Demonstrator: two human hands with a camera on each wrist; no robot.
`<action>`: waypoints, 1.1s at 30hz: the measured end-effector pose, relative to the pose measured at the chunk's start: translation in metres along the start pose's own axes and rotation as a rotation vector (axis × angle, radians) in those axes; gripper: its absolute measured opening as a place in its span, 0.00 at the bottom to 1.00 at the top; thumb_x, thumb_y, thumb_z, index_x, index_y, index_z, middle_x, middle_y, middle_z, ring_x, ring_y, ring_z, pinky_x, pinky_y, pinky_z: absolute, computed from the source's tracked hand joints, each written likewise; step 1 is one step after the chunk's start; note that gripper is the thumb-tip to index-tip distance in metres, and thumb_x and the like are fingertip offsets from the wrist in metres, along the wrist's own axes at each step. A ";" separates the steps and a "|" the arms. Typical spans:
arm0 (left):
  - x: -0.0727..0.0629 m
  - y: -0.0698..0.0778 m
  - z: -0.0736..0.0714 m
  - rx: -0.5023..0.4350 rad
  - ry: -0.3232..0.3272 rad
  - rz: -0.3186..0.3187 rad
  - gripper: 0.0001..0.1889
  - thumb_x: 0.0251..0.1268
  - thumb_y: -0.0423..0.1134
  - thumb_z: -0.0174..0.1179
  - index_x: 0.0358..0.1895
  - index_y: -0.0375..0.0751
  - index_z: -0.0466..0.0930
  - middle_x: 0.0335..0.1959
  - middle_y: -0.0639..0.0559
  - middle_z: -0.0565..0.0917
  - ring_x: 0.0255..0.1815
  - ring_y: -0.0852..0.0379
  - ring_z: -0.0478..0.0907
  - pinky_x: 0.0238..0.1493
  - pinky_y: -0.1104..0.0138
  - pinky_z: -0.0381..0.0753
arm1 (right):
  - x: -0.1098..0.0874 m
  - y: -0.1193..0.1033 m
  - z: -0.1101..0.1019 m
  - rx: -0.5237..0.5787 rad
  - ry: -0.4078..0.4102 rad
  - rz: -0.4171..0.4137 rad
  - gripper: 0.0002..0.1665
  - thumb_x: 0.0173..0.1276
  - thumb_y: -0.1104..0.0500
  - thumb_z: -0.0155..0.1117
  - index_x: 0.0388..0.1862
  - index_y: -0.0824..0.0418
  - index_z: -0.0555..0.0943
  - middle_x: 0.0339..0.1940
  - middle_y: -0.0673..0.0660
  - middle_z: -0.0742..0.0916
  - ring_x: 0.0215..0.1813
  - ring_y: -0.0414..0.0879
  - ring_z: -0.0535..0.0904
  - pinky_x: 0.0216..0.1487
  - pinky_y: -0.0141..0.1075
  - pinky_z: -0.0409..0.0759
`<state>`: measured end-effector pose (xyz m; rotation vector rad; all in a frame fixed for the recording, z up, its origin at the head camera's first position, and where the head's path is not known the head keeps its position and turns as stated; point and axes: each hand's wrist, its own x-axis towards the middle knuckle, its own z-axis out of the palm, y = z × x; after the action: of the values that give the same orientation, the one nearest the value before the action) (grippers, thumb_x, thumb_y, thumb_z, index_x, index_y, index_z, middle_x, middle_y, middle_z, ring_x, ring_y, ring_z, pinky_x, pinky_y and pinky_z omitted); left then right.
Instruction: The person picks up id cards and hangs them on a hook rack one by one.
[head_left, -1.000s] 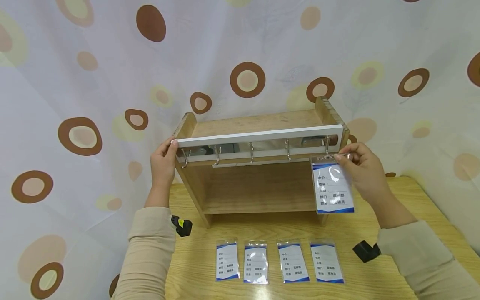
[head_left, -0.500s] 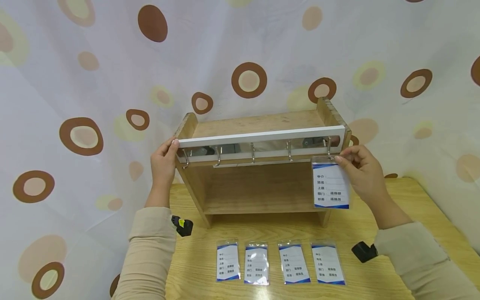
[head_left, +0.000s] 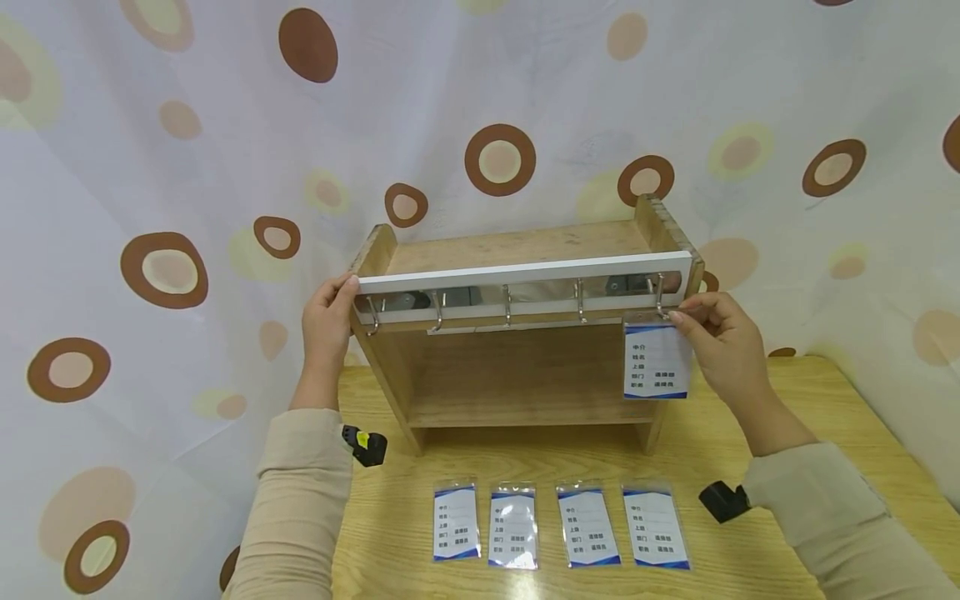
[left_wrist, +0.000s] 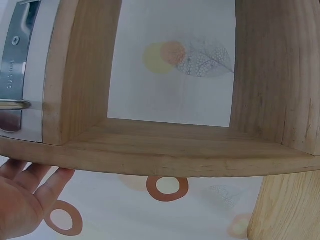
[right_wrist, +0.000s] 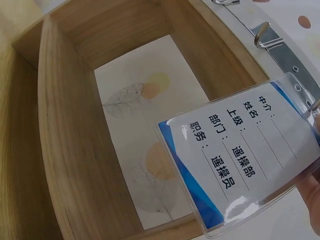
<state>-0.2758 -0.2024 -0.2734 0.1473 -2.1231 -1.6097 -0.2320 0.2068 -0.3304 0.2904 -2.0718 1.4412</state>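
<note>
A small wooden shelf [head_left: 525, 383] stands on the table, with a white rail [head_left: 525, 268] of several metal hooks [head_left: 580, 302] across its upper front. At the rail's left end, my left hand [head_left: 327, 329] holds the shelf's corner, thumb at the front. Its fingers [left_wrist: 52, 187] lie against the outer side board in the left wrist view. My right hand [head_left: 723, 346] pinches the top edge of a clear badge holder [head_left: 656, 362] just below the rightmost hook [head_left: 659, 293]. In the right wrist view, that badge holder [right_wrist: 240, 155] spans the rail; whether its slot is on the hook is hidden.
Several more badge holders lie in a row on the wooden table [head_left: 570, 457], from the leftmost badge holder [head_left: 455, 525] to the rightmost badge holder [head_left: 655, 529]. A spotted curtain [head_left: 570, 92] hangs behind the shelf and along the left.
The badge holder has risen slightly and moved a little left, its top now by the rightmost hook, still pinched in my right hand. My left hand keeps its place on the shelf.
</note>
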 end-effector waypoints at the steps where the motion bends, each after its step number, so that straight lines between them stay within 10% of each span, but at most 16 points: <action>1: 0.000 0.000 0.000 0.006 0.002 -0.004 0.20 0.59 0.50 0.52 0.49 0.43 0.75 0.47 0.52 0.74 0.35 0.61 0.65 0.26 0.69 0.65 | 0.000 0.000 0.000 0.001 0.002 0.002 0.06 0.59 0.65 0.57 0.35 0.64 0.71 0.28 0.43 0.75 0.29 0.36 0.68 0.28 0.23 0.65; 12: 0.001 0.002 0.005 0.002 0.062 -0.010 0.12 0.58 0.51 0.53 0.25 0.46 0.71 0.19 0.53 0.63 0.20 0.61 0.59 0.20 0.72 0.60 | 0.000 0.002 -0.004 0.073 -0.018 0.039 0.07 0.59 0.65 0.57 0.37 0.62 0.73 0.30 0.44 0.77 0.31 0.36 0.70 0.30 0.21 0.68; 33: 0.003 0.005 0.005 -0.008 0.060 -0.016 0.12 0.57 0.51 0.53 0.29 0.46 0.73 0.22 0.55 0.66 0.19 0.62 0.58 0.18 0.73 0.59 | -0.018 0.016 -0.015 0.144 -0.038 0.106 0.12 0.58 0.66 0.57 0.42 0.62 0.72 0.32 0.45 0.77 0.35 0.35 0.72 0.35 0.20 0.69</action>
<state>-0.2801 -0.1975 -0.2693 0.2079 -2.0746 -1.6028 -0.2206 0.2244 -0.3495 0.2702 -2.0438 1.6642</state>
